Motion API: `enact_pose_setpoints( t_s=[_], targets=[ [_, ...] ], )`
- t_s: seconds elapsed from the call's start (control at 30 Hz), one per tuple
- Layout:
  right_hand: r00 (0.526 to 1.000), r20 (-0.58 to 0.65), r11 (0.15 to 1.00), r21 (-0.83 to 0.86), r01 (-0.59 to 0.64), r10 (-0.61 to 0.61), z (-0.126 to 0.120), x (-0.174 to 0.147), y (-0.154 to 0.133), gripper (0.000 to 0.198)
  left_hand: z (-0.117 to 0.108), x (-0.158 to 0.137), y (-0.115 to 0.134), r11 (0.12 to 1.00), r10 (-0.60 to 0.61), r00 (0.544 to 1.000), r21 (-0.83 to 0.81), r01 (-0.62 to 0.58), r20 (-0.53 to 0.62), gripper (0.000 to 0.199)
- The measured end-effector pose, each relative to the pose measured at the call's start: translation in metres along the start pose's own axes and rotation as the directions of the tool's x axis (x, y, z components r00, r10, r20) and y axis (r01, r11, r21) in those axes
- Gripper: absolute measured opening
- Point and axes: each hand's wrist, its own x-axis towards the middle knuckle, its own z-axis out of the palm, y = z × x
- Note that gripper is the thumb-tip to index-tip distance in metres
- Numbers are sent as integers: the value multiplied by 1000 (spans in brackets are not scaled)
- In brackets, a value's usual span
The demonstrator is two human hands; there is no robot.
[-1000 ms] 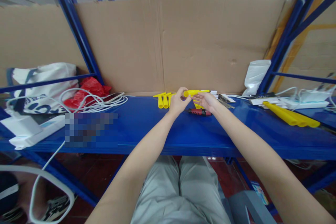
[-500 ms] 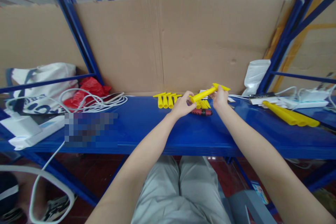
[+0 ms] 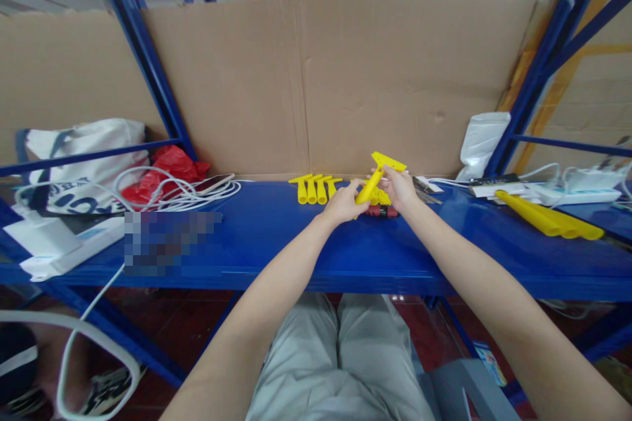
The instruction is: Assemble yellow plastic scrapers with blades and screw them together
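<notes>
Both bare forearms extend forward, angled inward, left fingers and right fingers curled.

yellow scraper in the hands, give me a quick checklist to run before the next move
1. Left hand on the handle of the yellow scraper: ok.
2. Right hand gripping near the crosspiece end: ok.
3. Held scraper lifted off the row of four scrapers: ok, it is apart from them.
4. Left hand not touching the nearest scraper in that row: cannot tell, the hand overlaps it in this view.
5. Red tool fully in sight: not ok, partly hidden.
6. Crosspiece firmly fixed to the handle: cannot tell.
</notes>
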Motion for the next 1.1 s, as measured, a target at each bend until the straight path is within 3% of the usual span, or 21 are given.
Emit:
enact_pose_setpoints(
  t_s=[0.27, 0.47, 0.63, 0.9, 1.1],
  targets=[
    [953, 180, 943, -274, -190, 244, 5, -11, 9, 10, -3, 2, 1, 988, -106, 985, 93, 120, -139, 39],
    [988, 116, 935, -351, -57, 104, 6, -8, 8, 16, -3, 1, -1, 984, -73, 993, 153, 87, -97, 41],
    [997, 79, 846, -530, 61, -22, 1, 2, 11, 19, -3, 2, -4, 977, -85, 993, 188, 100, -84, 43],
    [979, 191, 772, -632, 72, 66, -3, -1, 12, 16, -2, 3, -8, 968, -176, 979, 165, 191, -100, 25],
    [967, 247, 782, -613, 111, 56, -5, 2, 12, 16, -2, 4, -9, 961, -223, 965, 136, 242, -141, 18]
  ],
)
